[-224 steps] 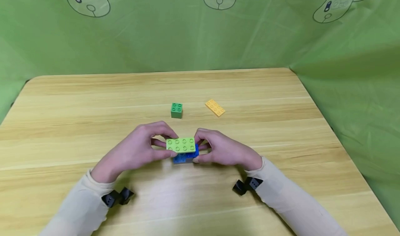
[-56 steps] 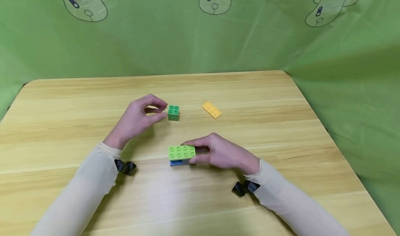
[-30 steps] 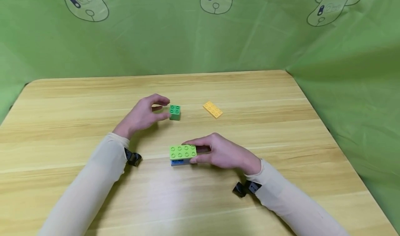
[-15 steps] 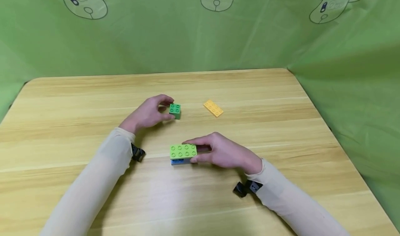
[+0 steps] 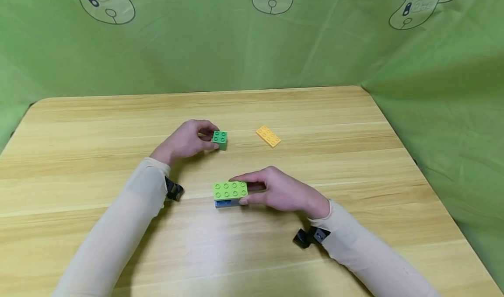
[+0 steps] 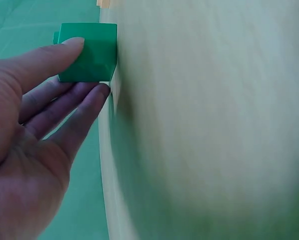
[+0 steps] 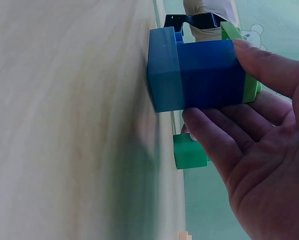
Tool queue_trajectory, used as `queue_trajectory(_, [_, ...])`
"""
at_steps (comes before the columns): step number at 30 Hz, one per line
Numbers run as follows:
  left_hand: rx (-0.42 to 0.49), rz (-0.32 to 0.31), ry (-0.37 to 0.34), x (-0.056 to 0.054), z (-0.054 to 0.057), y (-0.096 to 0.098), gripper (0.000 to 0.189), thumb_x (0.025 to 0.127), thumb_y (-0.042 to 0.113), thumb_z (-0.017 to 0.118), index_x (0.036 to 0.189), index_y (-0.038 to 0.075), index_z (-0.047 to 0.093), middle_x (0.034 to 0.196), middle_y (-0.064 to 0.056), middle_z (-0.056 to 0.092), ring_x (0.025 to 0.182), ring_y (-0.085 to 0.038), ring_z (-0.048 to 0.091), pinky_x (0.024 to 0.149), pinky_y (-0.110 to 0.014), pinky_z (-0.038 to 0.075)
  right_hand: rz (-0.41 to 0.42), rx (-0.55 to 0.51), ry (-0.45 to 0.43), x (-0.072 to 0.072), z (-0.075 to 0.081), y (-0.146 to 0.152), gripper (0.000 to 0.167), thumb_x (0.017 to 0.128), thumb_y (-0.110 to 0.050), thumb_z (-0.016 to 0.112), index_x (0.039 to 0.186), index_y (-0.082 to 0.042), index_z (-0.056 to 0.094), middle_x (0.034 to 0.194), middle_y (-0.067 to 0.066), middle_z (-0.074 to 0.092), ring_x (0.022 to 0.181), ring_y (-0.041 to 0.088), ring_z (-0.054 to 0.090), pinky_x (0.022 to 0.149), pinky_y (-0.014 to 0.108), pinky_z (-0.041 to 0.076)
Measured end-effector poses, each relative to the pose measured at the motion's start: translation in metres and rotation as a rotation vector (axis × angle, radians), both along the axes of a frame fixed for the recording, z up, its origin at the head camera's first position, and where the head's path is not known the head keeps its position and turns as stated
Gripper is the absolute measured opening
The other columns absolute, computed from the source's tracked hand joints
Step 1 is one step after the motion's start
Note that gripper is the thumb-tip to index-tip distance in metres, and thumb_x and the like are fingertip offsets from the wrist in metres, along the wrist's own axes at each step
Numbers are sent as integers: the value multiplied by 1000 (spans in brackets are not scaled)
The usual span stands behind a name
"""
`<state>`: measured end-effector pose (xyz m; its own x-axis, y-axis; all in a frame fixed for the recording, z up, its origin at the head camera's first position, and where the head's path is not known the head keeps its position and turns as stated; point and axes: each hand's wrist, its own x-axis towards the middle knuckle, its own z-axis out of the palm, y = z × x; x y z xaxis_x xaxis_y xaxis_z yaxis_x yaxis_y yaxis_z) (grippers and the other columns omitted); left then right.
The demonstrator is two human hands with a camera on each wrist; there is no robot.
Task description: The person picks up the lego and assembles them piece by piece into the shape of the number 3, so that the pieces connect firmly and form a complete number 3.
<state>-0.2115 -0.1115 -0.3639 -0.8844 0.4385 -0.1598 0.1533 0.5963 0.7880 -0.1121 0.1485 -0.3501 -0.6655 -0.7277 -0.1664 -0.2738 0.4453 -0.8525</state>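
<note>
Stacked bricks (image 5: 230, 193) are sitting at the surface's (image 5: 78, 165) centre, upper one lying on the lower. Right hand (image 5: 281, 192) is lying at their 3 o'clock, touching. Small cube (image 5: 220, 140) is sitting at 12 o'clock, well apart, left hand (image 5: 187, 140) touching at its 9 o'clock. Flat plate (image 5: 268, 136) is lying at the cube's 3 o'clock.

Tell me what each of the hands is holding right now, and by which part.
The left hand pinches the small green brick by its sides. The right hand grips the right end of the lime-on-blue brick stack standing on the table.
</note>
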Motion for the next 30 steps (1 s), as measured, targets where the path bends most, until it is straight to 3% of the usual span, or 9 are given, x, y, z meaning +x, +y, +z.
queue_trajectory(11, [8,27,-2,0,1,0,44,86,16,78,126,5,63,114,-9,64,109,-24,57,97,-39,45,-5,-3,-8,0,-1,0,47,90,-21,74,135,-20,61,117,-12,66,91,7,61,77,32,54])
queue_trajectory(19, [28,37,42,7,6,-4,41,85,19,79,121,5,65,108,-8,65,104,-23,58,92,-39,46,1,-9,-6,-1,-2,0,46,90,-23,74,135,-20,61,113,-12,67,89,8,61,72,31,54])
queue_trajectory(30, [28,30,43,18,13,-9,38,84,22,80,116,7,66,104,-6,65,98,-21,59,84,-36,49,-8,-11,-28,-1,0,-1,47,89,-19,75,134,-18,62,115,-11,67,96,7,63,82,30,54])
